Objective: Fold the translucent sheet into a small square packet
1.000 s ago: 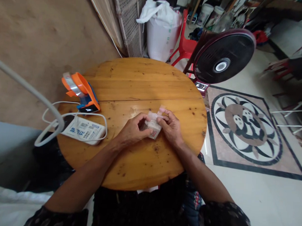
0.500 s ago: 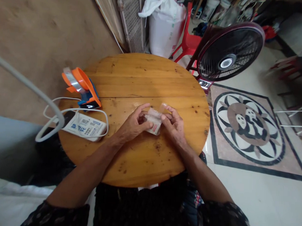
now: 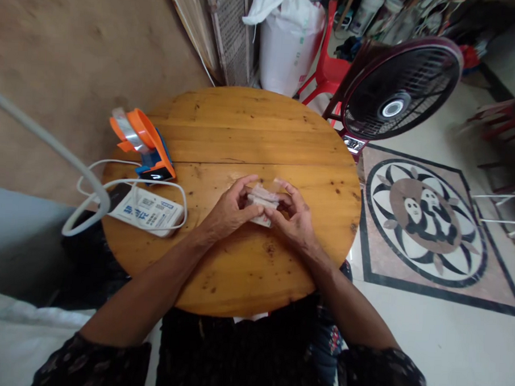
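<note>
Between my two hands, above the middle of the round wooden table (image 3: 260,139), is a small pale packet (image 3: 262,203) with a clear plastic film over its upper end. My left hand (image 3: 229,210) grips its left side, the thumb lying along the front and the index finger raised. On the other side, my right hand (image 3: 298,218) pinches the packet with its thumb pressed near the lower right. The right index fingertip is by a clear flap (image 3: 276,185) that sticks up. My fingers hide the packet's back and part of its front.
An orange and blue tape dispenser (image 3: 156,160) stands at the table's left. In front of it lies a white printed box (image 3: 148,212) with a white cable (image 3: 113,182) looped over it. Beyond the right edge stand a dark red fan (image 3: 401,88), a red chair (image 3: 329,68) and a white sack (image 3: 287,46).
My right thumb has moved left and down across the packet's front, covering the red print seen before. The upright clear flap has shifted slightly left. The camera view has shifted a little.
</note>
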`<state>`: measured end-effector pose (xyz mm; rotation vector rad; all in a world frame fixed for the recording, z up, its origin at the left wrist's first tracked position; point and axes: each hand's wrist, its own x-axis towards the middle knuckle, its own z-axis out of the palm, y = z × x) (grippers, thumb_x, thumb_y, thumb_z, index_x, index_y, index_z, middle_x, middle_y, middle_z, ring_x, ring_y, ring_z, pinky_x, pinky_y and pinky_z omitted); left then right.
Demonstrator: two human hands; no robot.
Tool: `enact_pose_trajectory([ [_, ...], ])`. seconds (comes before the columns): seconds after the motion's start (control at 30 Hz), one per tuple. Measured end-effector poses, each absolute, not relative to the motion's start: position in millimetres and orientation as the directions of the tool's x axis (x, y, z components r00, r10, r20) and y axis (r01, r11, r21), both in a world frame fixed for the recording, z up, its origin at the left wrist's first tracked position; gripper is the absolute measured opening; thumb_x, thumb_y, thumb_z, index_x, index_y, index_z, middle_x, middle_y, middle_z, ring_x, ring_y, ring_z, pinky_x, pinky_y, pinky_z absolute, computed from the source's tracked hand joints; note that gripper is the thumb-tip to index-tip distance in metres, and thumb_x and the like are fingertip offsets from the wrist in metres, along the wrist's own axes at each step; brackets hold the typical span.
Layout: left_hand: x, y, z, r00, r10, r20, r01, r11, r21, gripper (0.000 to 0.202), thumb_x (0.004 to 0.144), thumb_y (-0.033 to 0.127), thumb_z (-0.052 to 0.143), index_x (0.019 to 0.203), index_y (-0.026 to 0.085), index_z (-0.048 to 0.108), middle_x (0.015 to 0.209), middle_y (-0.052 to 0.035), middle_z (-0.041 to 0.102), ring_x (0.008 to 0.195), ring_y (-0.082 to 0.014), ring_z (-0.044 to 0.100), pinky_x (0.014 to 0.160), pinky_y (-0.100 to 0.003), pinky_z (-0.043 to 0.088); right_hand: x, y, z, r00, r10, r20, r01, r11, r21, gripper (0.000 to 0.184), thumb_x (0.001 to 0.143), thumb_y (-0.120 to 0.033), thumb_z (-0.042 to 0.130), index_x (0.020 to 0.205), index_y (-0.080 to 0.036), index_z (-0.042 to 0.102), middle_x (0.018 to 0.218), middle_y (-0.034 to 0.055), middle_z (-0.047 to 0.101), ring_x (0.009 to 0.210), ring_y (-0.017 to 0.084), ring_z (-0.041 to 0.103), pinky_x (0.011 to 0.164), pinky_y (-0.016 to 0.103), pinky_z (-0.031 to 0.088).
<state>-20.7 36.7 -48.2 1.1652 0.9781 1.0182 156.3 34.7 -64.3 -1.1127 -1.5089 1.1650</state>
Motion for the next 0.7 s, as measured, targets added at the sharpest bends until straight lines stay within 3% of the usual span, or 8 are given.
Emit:
enact_pose_trajectory([
  [0.2,-21.2,36.2,-48.7,0.298,0.951,-0.085,-0.179,0.143,0.973,0.081,0.074,0.026,0.070,0.145,0.019,0.030,0.121,-0.0110,0.062,0.101,-0.0204,0.064,0.086,-0.033,0.051,158.4,34.2,-63.7,-0.181,0.972,0.146,0.158,0.176,-0.972,0.074,0.077,-0.049,0.070,0.139,-0.023,0.039,0.109,0.0094,0.067,0.093,0.020,0.066,0.085,0.036,0.054],
  [0.43,-20.0,37.4,-48.1,0.232,0.968,-0.099,-0.201,0.147,0.969,0.078,0.072,0.025,0.072,0.141,0.016,0.038,0.113,-0.0092,0.067,0.094,-0.0176,0.065,0.084,-0.031,0.052,152.3,33.3,-66.5,-0.144,0.978,0.151,0.217,0.180,-0.959,0.072,0.081,-0.047,0.066,0.142,-0.025,0.034,0.112,0.0090,0.067,0.099,0.022,0.065,0.091,0.040,0.052],
  [0.7,-20.1,36.7,-49.5,0.252,0.963,-0.095,-0.208,0.150,0.966,0.081,0.072,0.027,0.073,0.143,0.018,0.036,0.121,-0.0107,0.064,0.098,-0.0191,0.065,0.085,-0.031,0.053,154.0,34.8,-62.0,-0.086,0.984,0.157,0.211,0.172,-0.962,0.069,0.079,-0.043,0.069,0.138,-0.023,0.039,0.112,0.0100,0.066,0.101,0.023,0.063,0.093,0.042,0.050],
])
